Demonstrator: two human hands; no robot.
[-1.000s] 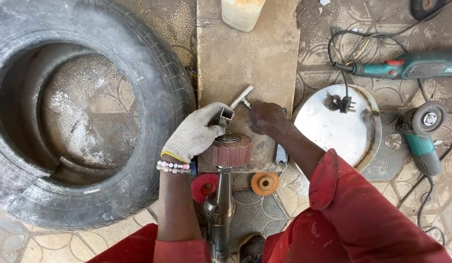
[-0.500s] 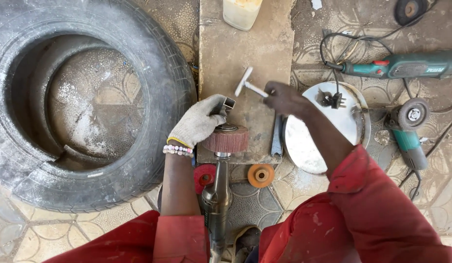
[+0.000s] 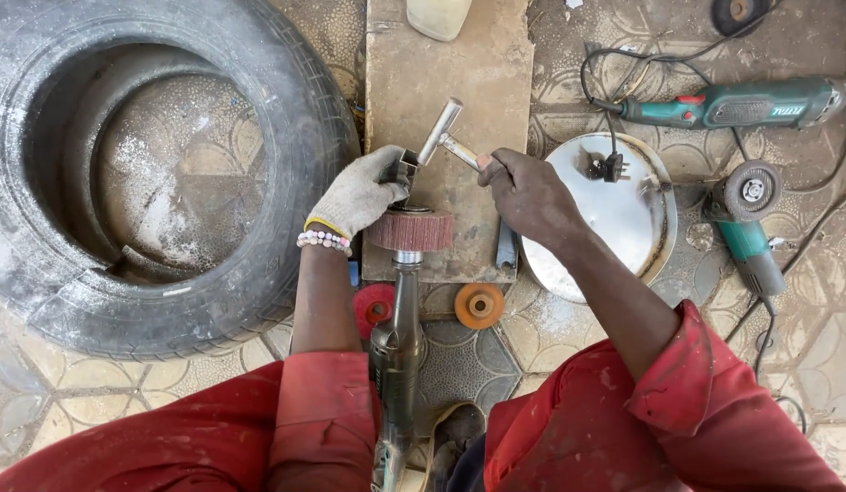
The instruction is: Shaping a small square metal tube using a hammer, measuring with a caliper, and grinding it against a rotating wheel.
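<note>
While the gloved left hand (image 3: pixel 357 193) grips a small metal part (image 3: pixel 403 169) above the flap wheel (image 3: pixel 411 230), the right hand (image 3: pixel 525 189) clenches a hammer (image 3: pixel 446 137) just beside it.

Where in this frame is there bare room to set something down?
Bare patches: the upper half of the wooden board, between the tyre and the cable; and the floor inside the tyre. Crowded: around both hands, flap wheel, and the right-side grinders.

The scene is seen from a single head-worn camera, aimed almost straight down and fairly near, above the wooden board (image 3: pixel 450 118); no second view is given.
</note>
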